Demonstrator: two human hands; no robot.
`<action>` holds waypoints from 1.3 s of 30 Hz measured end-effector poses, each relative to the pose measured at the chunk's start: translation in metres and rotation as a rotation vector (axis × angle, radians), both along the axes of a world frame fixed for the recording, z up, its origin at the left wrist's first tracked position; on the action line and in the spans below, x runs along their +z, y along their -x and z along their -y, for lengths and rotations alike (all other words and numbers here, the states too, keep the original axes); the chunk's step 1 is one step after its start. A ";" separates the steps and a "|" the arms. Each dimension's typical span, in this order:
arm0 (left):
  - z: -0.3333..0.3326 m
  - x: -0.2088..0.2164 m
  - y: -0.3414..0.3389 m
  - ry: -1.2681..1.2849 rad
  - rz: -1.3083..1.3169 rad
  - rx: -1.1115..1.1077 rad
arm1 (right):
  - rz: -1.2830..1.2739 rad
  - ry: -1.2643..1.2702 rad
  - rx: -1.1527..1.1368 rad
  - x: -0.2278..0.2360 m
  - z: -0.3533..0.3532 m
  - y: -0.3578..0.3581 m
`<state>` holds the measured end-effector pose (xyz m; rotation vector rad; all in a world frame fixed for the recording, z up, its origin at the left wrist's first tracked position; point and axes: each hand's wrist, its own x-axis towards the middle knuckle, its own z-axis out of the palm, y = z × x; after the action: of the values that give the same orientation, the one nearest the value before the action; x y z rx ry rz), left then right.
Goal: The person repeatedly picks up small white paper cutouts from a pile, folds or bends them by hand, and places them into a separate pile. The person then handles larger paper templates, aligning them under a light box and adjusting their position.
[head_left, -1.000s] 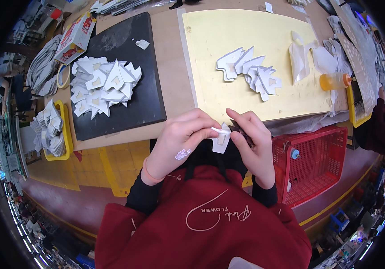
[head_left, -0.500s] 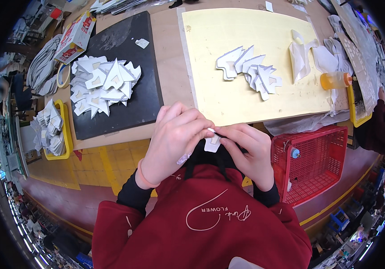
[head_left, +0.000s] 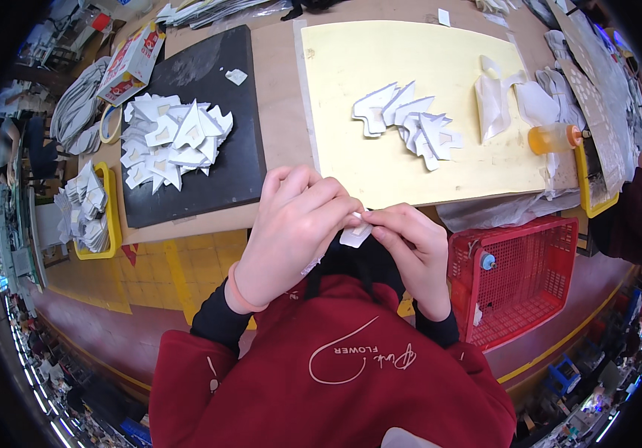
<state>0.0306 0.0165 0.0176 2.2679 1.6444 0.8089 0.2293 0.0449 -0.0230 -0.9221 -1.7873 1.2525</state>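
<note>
Between my two hands, just off the front edge of the table, is a small white cut piece (head_left: 354,237) with a beige patch on it. My left hand (head_left: 298,224) pinches its upper edge, fingers curled. My right hand (head_left: 409,243) pinches the same edge from the other side, thumb and forefinger together. The fingers cover much of the piece. Beyond my hands, several similar white pieces (head_left: 410,119) lie overlapping on a pale yellow board (head_left: 351,60). To the left, a heap of such white pieces (head_left: 175,138) rests on a black board (head_left: 224,97).
A yellow tray (head_left: 112,209) with more white pieces stands at the left. An orange-filled bottle (head_left: 549,140) lies at the right of the yellow board, near translucent sheets (head_left: 491,104). Below it is a red plastic crate (head_left: 515,328). A printed carton (head_left: 130,63) stands back left.
The white piece has tilted, its lower end swinging slightly left. My fingers have drawn a little closer together along its upper edge. The view has shifted slightly.
</note>
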 end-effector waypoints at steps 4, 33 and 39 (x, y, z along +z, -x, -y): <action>-0.007 0.012 -0.021 -0.014 -0.037 -0.041 | -0.012 0.055 -0.022 0.013 0.000 -0.022; -0.037 0.063 -0.168 -0.221 -0.244 -0.441 | -0.523 0.340 -0.318 0.023 0.044 -0.151; -0.034 0.058 -0.162 -0.253 -0.206 -0.474 | -0.280 0.119 -0.370 0.035 0.055 -0.150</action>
<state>0.1921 0.0508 0.0755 2.8377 1.0367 0.7119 0.3788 -0.0104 0.0119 -1.0324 -1.2689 1.1885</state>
